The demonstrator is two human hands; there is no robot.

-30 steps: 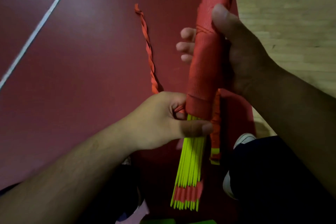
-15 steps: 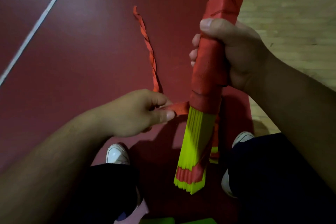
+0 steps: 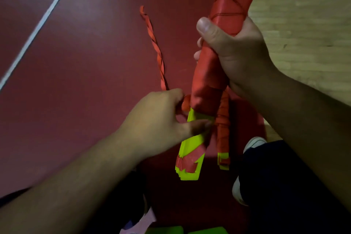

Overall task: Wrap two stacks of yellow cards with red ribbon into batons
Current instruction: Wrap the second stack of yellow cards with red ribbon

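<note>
Dark red floor mat [image 3: 85, 81] with a white painted line [image 3: 38, 28]; pale wooden flooring [image 3: 303, 24] at the right. Your right hand [image 3: 237, 53] clenches round the long stack of yellow cards [image 3: 207, 81], held up off the mat, mostly sheathed in red wrap, bare yellow end toward you. Your left hand [image 3: 157, 119], blurred, pinches the twisted red ribbon [image 3: 158, 53] at the wrap's lower edge, thumb across the yellow. The ribbon's tail trails over the mat. A second ribbon-wrapped baton [image 3: 223, 129] lies just beside, partly hidden.
</note>
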